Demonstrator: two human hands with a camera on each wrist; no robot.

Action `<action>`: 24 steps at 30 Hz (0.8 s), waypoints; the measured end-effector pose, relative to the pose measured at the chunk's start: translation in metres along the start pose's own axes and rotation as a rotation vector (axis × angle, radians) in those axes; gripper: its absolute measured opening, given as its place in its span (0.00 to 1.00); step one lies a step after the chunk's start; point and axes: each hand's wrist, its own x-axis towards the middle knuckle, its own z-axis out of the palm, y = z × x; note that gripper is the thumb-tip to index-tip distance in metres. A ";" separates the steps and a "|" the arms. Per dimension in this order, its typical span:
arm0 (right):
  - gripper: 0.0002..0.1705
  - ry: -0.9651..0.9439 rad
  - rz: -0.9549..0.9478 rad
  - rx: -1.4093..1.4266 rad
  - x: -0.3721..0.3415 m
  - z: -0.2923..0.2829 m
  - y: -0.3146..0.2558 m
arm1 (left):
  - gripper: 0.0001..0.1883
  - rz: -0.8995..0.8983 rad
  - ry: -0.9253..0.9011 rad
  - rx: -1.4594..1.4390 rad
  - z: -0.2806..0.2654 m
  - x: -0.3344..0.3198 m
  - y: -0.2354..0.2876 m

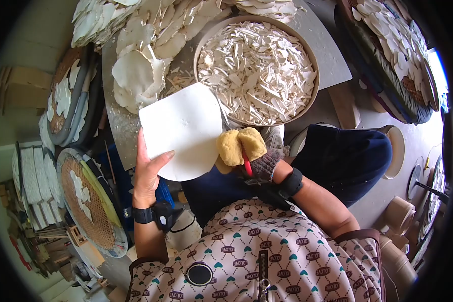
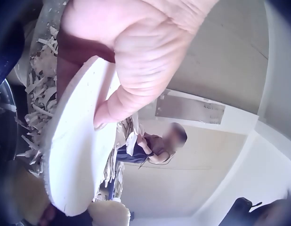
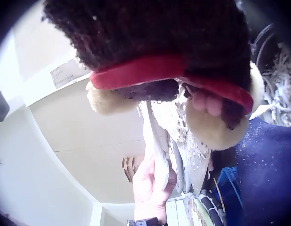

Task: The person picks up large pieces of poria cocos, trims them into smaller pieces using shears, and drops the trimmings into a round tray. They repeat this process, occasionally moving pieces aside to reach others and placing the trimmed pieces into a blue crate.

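A thin, stiff white sheet [image 1: 181, 133] with a rounded lower edge is pinched in my left hand [image 1: 148, 171]. The thumb lies on its upper face and the fingers pass behind it, as the left wrist view also shows. My right hand [image 1: 267, 163], in a dark knitted glove, grips red-handled scissors [image 3: 141, 70] wrapped in yellow foam padding [image 1: 241, 146]. Bare fingertips [image 3: 206, 103] show through one handle loop in the right wrist view. The scissors stand at the sheet's right edge, their blades mostly hidden.
Beyond the sheet, a round tub [image 1: 314, 75] full of white offcuts sits on a grey table [image 1: 332, 60]. Stacked rough white sheets [image 1: 136, 75] lie left of it. Round woven trays [image 1: 85, 201] with white pieces lean at the left. Another person [image 2: 157, 146] shows in the left wrist view.
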 end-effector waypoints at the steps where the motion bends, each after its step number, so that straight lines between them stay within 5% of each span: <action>1: 0.15 -0.023 0.022 0.096 0.000 0.000 0.000 | 0.45 -0.006 -0.022 0.000 0.000 0.000 0.001; 2: 0.15 -0.042 0.101 0.424 -0.003 -0.002 -0.002 | 0.45 -0.010 -0.032 0.016 -0.001 0.000 0.001; 5: 0.14 -0.056 0.146 0.633 0.001 -0.003 -0.006 | 0.46 -0.009 -0.041 0.049 -0.003 -0.002 -0.002; 6: 0.14 -0.030 0.107 0.352 0.003 -0.003 -0.003 | 0.46 -0.002 -0.038 0.051 -0.004 -0.002 -0.003; 8: 0.13 0.004 0.131 0.356 0.000 -0.006 0.000 | 0.45 0.018 0.016 -0.023 -0.002 -0.003 -0.005; 9: 0.13 0.007 0.194 0.642 0.001 -0.002 -0.012 | 0.44 0.033 0.069 -0.096 0.000 -0.005 -0.006; 11: 0.12 0.028 0.132 0.549 0.002 0.001 -0.013 | 0.41 0.090 0.181 -0.199 0.003 -0.010 -0.011; 14: 0.11 0.048 -0.100 -0.269 0.001 0.000 0.001 | 0.37 0.207 0.351 -0.292 0.021 -0.020 -0.027; 22: 0.15 -0.051 -0.154 -0.738 -0.003 -0.004 -0.019 | 0.38 0.148 0.371 -0.147 0.011 -0.005 -0.019; 24: 0.14 -0.077 -0.060 -0.635 -0.004 0.000 -0.030 | 0.38 0.146 0.343 -0.132 0.009 0.000 -0.016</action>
